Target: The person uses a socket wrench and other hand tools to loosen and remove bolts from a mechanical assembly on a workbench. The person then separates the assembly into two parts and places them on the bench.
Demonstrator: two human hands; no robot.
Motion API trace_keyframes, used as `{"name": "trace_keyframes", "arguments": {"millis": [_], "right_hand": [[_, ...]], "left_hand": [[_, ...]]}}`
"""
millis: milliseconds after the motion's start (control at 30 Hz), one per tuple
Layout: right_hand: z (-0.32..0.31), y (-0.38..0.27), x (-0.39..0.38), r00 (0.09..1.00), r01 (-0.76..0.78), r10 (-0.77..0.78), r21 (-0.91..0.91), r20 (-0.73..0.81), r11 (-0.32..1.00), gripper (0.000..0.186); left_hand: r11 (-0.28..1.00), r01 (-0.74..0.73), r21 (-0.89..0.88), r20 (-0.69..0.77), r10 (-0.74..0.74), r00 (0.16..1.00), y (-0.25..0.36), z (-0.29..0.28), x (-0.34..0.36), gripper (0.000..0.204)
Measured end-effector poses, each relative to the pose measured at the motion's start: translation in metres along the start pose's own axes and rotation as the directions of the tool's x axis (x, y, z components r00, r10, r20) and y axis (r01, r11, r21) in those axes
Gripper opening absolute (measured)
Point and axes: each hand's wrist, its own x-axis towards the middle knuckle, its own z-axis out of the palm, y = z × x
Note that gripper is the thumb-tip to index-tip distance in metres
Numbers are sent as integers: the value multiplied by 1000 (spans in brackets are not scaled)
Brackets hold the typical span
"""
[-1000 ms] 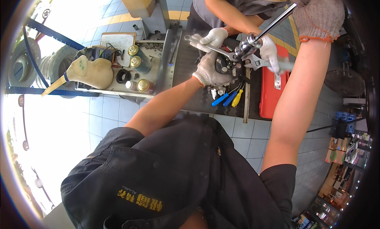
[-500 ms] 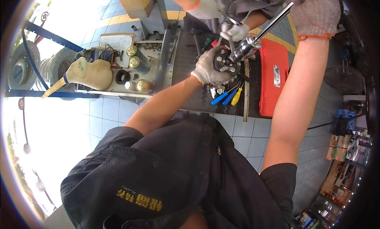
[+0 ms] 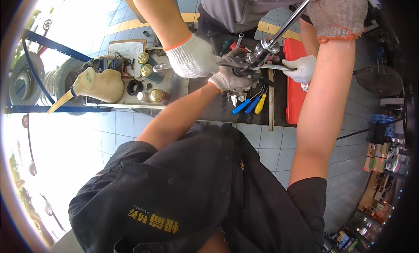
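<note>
My left hand [image 3: 231, 79], in a grey knit glove, is closed around the near-left side of a dark round metal part. That part is now mostly hidden by hands and tools. At the upper right my gloved right hand [image 3: 338, 15] is wrapped around the upper end of a chrome socket wrench [image 3: 289, 22], whose socket end reaches down to the part. A co-worker's white-gloved hand [image 3: 192, 58] grips a wrench [image 3: 161, 67] beside my left hand. The co-worker's other gloved hand [image 3: 301, 69] holds a chrome wrench [image 3: 273, 67] at the part's right side.
Two blue screwdrivers [image 3: 241, 106] and a yellow one [image 3: 261, 103] lie on the dark bench mat. A red tool case [image 3: 294, 105] stands to the right. The left tray [image 3: 176, 89] carries spray cans, a black ring [image 3: 134, 87] and a cream jug [image 3: 102, 84] with a spout.
The co-worker's hands have spread apart, one to the left and one to the right of the part, with wrenches now across it. My right hand and the socket wrench have shifted slightly left.
</note>
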Motion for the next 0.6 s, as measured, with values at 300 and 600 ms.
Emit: {"name": "trace_keyframes", "arguments": {"millis": [300, 600], "right_hand": [[-1, 7, 3, 991, -16, 5, 75, 136, 997, 37], [-8, 20, 20, 963, -230, 180, 270, 199, 935, 39]], "left_hand": [[936, -30, -350, 60, 54, 997, -24, -5, -13, 123], [623, 275, -732, 245, -136, 960, 9, -13, -13, 106]]}}
